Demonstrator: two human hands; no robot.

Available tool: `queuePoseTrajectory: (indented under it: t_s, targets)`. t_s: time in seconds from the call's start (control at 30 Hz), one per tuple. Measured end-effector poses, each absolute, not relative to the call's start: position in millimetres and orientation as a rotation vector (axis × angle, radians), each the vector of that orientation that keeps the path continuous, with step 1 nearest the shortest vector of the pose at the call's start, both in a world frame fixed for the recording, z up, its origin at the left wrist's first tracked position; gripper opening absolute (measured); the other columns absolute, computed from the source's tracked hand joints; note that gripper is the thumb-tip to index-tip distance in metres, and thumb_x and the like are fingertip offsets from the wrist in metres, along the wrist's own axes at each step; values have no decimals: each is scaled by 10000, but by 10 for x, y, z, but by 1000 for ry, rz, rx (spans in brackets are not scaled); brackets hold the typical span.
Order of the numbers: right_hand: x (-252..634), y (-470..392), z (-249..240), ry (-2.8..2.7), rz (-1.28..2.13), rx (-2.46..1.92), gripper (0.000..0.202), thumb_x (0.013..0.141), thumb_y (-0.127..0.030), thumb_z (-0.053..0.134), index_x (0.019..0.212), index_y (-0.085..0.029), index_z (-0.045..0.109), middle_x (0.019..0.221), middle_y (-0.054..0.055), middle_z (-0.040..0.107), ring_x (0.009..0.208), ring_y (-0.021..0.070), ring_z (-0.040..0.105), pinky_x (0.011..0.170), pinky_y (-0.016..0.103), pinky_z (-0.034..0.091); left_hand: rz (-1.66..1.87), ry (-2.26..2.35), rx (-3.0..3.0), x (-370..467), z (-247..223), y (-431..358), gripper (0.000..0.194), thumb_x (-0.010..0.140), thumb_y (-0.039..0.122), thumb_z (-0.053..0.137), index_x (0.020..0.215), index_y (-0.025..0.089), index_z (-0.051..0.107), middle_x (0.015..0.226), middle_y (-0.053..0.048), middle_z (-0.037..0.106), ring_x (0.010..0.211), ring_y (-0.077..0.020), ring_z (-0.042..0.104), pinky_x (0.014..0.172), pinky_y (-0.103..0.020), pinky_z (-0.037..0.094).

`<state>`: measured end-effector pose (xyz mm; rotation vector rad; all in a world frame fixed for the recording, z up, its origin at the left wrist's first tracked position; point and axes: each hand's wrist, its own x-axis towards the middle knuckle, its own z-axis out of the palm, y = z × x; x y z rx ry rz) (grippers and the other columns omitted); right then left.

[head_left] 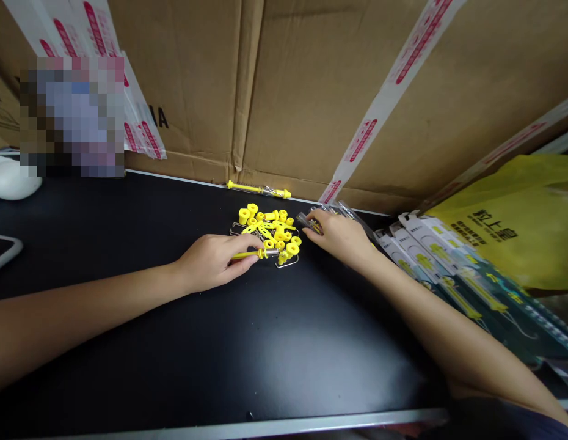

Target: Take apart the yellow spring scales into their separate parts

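Observation:
My left hand [218, 260] is closed round a thin yellow rod [248, 254] with a yellow collar and a metal tip pointing right. Beyond its fingertips lies a loose pile of small yellow plastic parts [280, 232], with bent metal wires among them. To the right of the pile, my right hand [335, 234] has its fingers curled down at the end of a row of clear tubes [350, 214]; whether it grips one is hard to tell. An assembled yellow piece with a spring [259, 189] lies at the table's back edge.
Large taped cardboard boxes [302, 104] stand behind the black table [265, 342]. Printed packages [453, 269] and a yellow bag [508, 226] are at the right. A white rounded object [13, 178] and a phone-like device [3, 250] lie at the far left.

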<state>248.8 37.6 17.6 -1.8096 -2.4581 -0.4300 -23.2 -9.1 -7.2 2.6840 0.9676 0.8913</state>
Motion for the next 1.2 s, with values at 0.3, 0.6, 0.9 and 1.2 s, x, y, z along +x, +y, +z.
queuePoseTrajectory:
  t_s: [0.3, 0.6, 0.9, 1.2]
  targets:
    - [2514, 388, 134, -2469, -626, -1833, 316, 867, -427, 493, 1080, -197, 533, 958, 92, 675, 743, 244, 637, 503, 280, 353, 864, 965, 2671, -243, -64, -86, 187, 887, 294, 474, 1023, 200, 561, 694, 46, 622, 537, -69, 562, 533, -175, 398]
    - [2229, 11, 295, -2433, -182, -1384, 244, 926, -325, 400, 955, -185, 598, 838, 51, 654, 711, 164, 595, 584, 248, 356, 899, 934, 2679, -229, -80, -86, 178, 888, 278, 468, 1021, 195, 552, 680, 53, 604, 530, -62, 551, 547, -167, 397]
    - [1999, -308, 113, -2461, 430, -1104, 262, 914, -332, 432, 751, -164, 549, 618, -9, 529, 533, 92, 440, 534, 209, 319, 903, 940, 2702, -240, -72, -91, 159, 875, 249, 446, 993, 180, 528, 638, 54, 554, 514, -72, 519, 523, -174, 365]
    - [2003, -307, -48, -2410, 522, -980, 261, 936, -284, 390, 742, -170, 523, 623, -11, 518, 548, 92, 470, 555, 209, 347, 811, 876, 2784, -239, -79, -95, 314, 846, 301, 505, 1136, 188, 469, 921, 7, 648, 693, -105, 623, 619, -191, 444]
